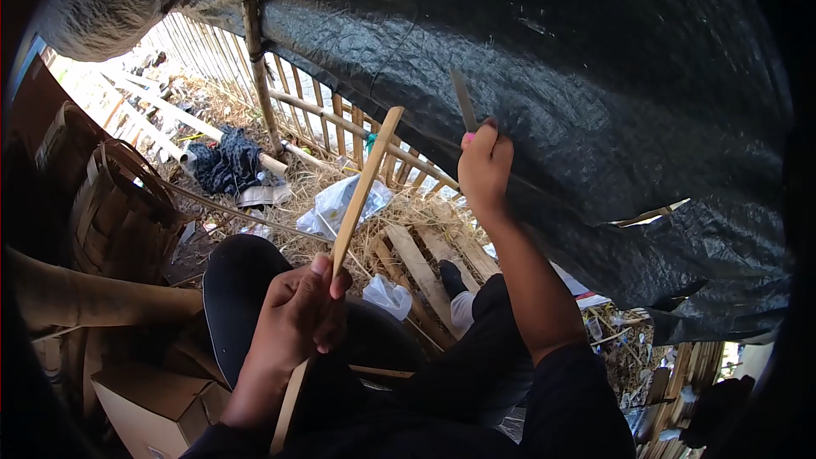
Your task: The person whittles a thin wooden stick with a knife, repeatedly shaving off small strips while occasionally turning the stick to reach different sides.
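My left hand (297,310) is closed around a long, flat bamboo strip (365,187), which slants up and away from my lap. The strip's lower end passes below the fist toward the bottom of the view. Raised to the right, my right hand (486,170) grips a knife (463,100) with its blade pointing up. A bit of pink shows at the handle; the fingers hide the rest. The blade is apart from the strip, in front of the dark tarp.
A black tarp (544,119) hangs along the right and overhead. Beyond stands a bamboo fence (327,123). Woven baskets (123,204), a thick bamboo pole (110,297) and a cardboard box (153,404) are at left. Plastic bags (344,204), straw and wooden slats (416,263) lie on the ground.
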`<state>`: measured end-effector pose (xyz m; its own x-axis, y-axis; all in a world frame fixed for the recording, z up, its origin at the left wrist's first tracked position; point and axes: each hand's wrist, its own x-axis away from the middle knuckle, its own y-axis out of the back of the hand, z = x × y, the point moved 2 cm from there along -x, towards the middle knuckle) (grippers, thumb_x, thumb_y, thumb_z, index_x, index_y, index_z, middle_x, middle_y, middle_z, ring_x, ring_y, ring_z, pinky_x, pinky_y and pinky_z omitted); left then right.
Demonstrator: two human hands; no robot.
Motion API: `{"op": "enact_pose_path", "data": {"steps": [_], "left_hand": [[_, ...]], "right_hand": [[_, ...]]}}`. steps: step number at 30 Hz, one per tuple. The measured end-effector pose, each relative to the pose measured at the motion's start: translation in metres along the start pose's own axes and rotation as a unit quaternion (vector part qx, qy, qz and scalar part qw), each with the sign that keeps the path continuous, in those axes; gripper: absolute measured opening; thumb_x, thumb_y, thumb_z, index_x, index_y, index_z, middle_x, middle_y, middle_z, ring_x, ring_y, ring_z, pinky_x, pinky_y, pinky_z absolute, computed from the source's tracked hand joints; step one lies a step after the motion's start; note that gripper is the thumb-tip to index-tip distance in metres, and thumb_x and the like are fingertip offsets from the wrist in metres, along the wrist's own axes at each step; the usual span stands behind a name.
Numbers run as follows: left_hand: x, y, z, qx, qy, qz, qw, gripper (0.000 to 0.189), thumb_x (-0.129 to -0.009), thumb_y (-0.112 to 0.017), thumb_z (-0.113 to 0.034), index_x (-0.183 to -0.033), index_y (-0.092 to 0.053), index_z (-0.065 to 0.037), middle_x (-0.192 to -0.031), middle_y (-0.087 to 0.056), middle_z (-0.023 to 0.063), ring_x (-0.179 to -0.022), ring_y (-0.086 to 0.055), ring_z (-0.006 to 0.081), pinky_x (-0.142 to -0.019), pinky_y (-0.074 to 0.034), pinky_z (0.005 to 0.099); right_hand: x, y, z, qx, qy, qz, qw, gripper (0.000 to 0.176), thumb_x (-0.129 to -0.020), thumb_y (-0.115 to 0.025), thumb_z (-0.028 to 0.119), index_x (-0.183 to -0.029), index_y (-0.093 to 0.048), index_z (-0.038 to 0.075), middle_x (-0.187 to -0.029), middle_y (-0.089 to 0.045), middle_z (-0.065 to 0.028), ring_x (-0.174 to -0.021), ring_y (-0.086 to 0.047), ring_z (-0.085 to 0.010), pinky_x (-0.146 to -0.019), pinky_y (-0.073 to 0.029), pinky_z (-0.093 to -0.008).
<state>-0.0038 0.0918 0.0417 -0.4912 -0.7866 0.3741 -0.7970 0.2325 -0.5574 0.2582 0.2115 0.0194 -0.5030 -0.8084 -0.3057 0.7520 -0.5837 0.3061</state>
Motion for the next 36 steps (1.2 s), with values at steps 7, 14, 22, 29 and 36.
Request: {"op": "enact_pose_path", "data": {"steps": [7, 14, 22, 29, 36], "left_hand": [[0.007, -0.014, -0.009, -0.253, -0.036, -0.053, 0.965, 0.049, -0.103, -0.039, -0.044, -0.082, -0.055, -0.003, -0.055, -0.046, -0.0038, -0.048, -0.043, 0.0031, -0.046, -0.034, 0.0195], [0.006, -0.011, -0.011, -0.266, -0.049, -0.067, 0.960, 0.046, -0.103, -0.041, -0.042, -0.083, -0.055, -0.003, -0.057, -0.046, -0.0046, -0.049, -0.043, 0.0026, -0.047, -0.033, 0.0200], [0.001, -0.004, 0.007, -0.156, -0.004, -0.005, 0.988, 0.045, -0.104, -0.037, -0.042, -0.083, -0.052, -0.005, -0.055, -0.047, -0.0016, -0.043, -0.043, 0.0066, -0.042, -0.034, 0.0226], [-0.001, 0.002, 0.002, 0.080, 0.025, 0.065, 0.994, 0.042, -0.105, -0.035, -0.041, -0.083, -0.047, -0.008, -0.050, -0.034, -0.0023, -0.038, -0.028, 0.0072, -0.038, -0.031, 0.0217], [0.000, -0.004, 0.007, 0.193, 0.056, 0.100, 0.974, 0.042, -0.105, -0.030, -0.042, -0.082, -0.046, -0.010, -0.046, -0.032, -0.0032, -0.035, -0.025, 0.0068, -0.035, -0.029, 0.0211]], "right_hand": [[0.092, -0.011, 0.044, 0.035, 0.318, 0.154, 0.935, 0.039, -0.092, -0.041, 0.013, -0.054, -0.049, 0.007, -0.045, -0.044, -0.0084, -0.042, -0.053, -0.0279, -0.044, -0.043, -0.0403], [0.071, -0.037, 0.030, 0.057, 0.402, 0.108, 0.907, 0.034, -0.088, -0.044, 0.019, -0.056, -0.052, 0.009, -0.049, -0.048, -0.0118, -0.042, -0.053, -0.0311, -0.044, -0.044, -0.0406], [-0.035, -0.028, -0.049, 0.186, 0.052, -0.131, 0.972, 0.047, -0.092, -0.040, 0.022, -0.055, -0.053, -0.002, -0.050, -0.054, -0.0187, -0.048, -0.056, -0.0369, -0.052, -0.046, -0.0443], [0.071, -0.019, 0.042, -0.141, 0.198, 0.125, 0.962, 0.047, -0.099, -0.040, 0.021, -0.057, -0.044, 0.000, -0.051, -0.047, -0.0084, -0.046, -0.045, -0.0129, -0.046, -0.035, -0.0287], [0.073, -0.024, 0.052, -0.010, 0.410, 0.108, 0.906, 0.033, -0.087, -0.043, 0.014, -0.056, -0.048, 0.008, -0.049, -0.044, -0.0080, -0.041, -0.050, -0.0281, -0.044, -0.044, -0.0373]]}}
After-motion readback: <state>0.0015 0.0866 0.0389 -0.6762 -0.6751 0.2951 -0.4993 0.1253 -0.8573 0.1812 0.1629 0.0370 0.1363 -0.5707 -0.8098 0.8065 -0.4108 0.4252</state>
